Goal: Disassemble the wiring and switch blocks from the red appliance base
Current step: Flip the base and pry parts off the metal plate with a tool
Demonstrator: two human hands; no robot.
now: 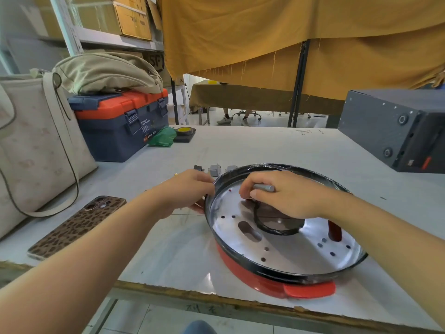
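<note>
On the white bench (pixel 240 145), the red appliance base (pixel 252 276) sat near the front edge. Three switch blocks (pixel 215 170) already lay beside its far rim, apparently removed. The left hand (pixel 190 186) gripped the rim; the right hand (pixel 277 194), fingers curled, held a grey tool (pixel 263 188) inside, so work seemingly remained.

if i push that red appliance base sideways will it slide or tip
The red appliance base would probably slide rather than tip: it sits low and wide on the smooth white table. Its round black rim may let it spin, which may be why the left hand grips the rim.
</note>
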